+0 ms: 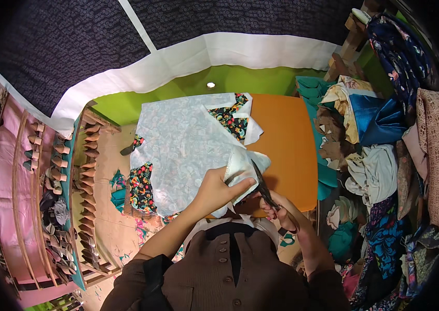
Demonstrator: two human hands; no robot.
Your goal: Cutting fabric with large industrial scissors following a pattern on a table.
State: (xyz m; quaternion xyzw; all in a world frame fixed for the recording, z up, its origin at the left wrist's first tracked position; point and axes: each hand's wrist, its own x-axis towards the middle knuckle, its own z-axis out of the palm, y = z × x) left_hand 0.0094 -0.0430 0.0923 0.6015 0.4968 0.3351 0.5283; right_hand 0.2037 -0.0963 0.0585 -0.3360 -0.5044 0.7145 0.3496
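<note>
My left hand (216, 188) grips a raised edge of the fabric (178, 140), thumb on top and the other fingers mostly hidden beneath. The fabric is spread over the table, its pale underside up, and a dark floral face shows at folded corners. In my right hand (277, 210) is a pair of dark metal scissors (264, 189), the handles in my fingers. Their blades point up and away, beside the lifted white flap of the fabric near my left thumb. I cannot tell whether the blades are parted or touching the cloth.
An orange table (287, 135) lies under the fabric. Wooden racks (88, 192) with rows of shoe-like forms stand at the left. Heaped cloths, including a shiny blue one (375, 119), fill the right side. Scraps (120, 189) lie on the floor. A dark patterned curtain (230, 20) hangs beyond.
</note>
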